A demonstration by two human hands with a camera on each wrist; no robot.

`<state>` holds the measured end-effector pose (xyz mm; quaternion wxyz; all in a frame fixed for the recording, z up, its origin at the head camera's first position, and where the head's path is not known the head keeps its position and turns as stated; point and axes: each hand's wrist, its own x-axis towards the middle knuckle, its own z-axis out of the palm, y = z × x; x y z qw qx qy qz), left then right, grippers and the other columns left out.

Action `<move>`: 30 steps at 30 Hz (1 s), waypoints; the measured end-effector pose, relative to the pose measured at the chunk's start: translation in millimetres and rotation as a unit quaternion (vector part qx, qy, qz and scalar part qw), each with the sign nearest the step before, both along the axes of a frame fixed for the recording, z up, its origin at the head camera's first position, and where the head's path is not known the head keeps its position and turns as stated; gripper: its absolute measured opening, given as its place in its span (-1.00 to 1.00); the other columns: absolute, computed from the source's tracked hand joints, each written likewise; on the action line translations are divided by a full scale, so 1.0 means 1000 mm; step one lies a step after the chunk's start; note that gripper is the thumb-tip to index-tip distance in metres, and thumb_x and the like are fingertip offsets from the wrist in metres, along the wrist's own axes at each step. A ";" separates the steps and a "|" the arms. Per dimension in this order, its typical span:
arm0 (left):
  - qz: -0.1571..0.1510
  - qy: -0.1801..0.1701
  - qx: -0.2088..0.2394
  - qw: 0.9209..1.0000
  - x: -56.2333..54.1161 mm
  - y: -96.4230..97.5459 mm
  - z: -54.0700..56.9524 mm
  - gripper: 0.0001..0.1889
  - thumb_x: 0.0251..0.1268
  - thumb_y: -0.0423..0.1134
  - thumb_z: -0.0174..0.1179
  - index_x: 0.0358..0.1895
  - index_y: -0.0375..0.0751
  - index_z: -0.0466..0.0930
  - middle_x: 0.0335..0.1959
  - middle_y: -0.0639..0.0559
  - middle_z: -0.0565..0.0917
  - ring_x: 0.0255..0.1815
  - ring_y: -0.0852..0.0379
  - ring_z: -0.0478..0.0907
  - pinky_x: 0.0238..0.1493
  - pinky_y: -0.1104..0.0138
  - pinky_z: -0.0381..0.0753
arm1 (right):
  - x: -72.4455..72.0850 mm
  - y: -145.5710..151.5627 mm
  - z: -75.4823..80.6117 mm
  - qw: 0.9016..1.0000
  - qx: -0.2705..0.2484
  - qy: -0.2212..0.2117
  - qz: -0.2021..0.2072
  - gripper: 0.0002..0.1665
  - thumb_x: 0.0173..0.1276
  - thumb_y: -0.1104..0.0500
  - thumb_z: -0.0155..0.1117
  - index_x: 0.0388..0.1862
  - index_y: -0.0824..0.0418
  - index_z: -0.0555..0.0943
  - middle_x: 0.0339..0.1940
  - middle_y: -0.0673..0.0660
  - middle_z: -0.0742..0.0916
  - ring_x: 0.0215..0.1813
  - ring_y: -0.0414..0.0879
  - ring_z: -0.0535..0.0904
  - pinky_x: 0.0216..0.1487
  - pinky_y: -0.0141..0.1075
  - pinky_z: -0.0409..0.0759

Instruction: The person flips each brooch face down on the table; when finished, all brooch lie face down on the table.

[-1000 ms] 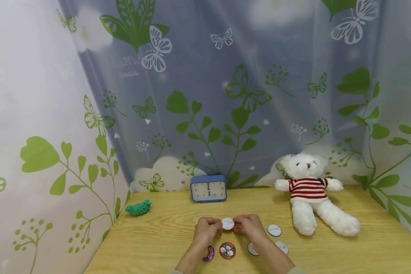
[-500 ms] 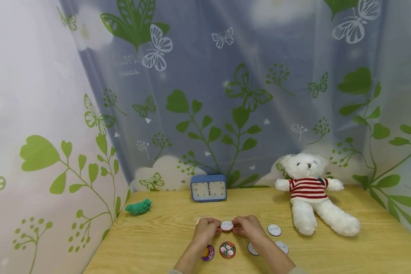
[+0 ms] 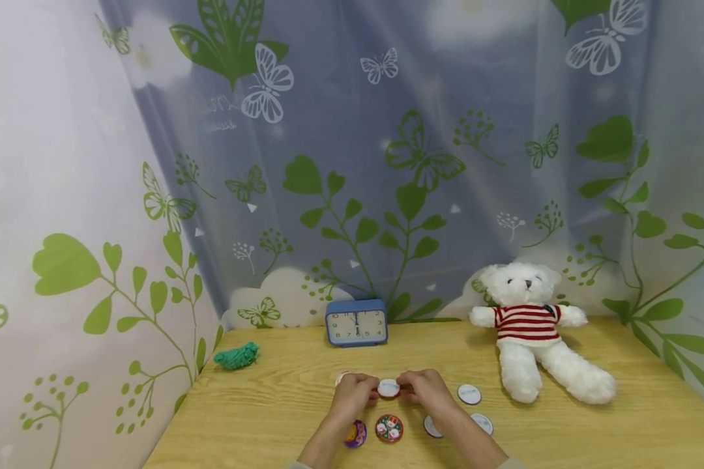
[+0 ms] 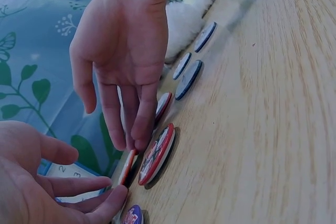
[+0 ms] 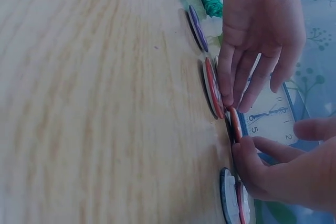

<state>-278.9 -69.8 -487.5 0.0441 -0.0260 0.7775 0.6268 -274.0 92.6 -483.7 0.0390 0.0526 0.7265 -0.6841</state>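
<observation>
A round pin badge (image 3: 388,389), white back up with an orange-red rim, sits between the fingertips of my two hands. My left hand (image 3: 352,394) touches its left edge and my right hand (image 3: 428,391) its right edge. In the left wrist view the fingers of both hands are fairly straight at the badge's rim (image 4: 126,167), thumbs held apart from it. Closer to me lie a badge with a red-and-green picture (image 3: 390,428) and a purple badge (image 3: 356,433), partly covered by my left wrist. A pale badge (image 3: 343,376) shows behind my left hand.
White-backed badges lie to the right: one (image 3: 469,394) beyond my right forearm, one (image 3: 482,423) beside it, another (image 3: 432,426) partly under it. A blue clock (image 3: 357,323) stands at the back, a teddy bear (image 3: 528,332) at right, green yarn (image 3: 237,356) at left.
The badge between my hands has tilted flatter and then back a little, and sits slightly nearer to me. Both hands stay almost in place; the other things have not moved.
</observation>
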 end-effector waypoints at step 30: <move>-0.068 0.052 0.000 0.996 0.025 -0.028 0.012 -0.60 0.47 -0.25 0.18 0.11 -0.59 0.61 0.01 -0.35 0.70 -0.11 -0.12 0.71 0.00 0.09 0.77 | 0.027 0.034 0.002 0.984 -0.079 0.013 0.161 -0.37 0.61 0.15 0.07 0.35 0.69 0.35 0.20 0.44 0.69 0.14 0.12 0.71 0.24 -0.02 0.67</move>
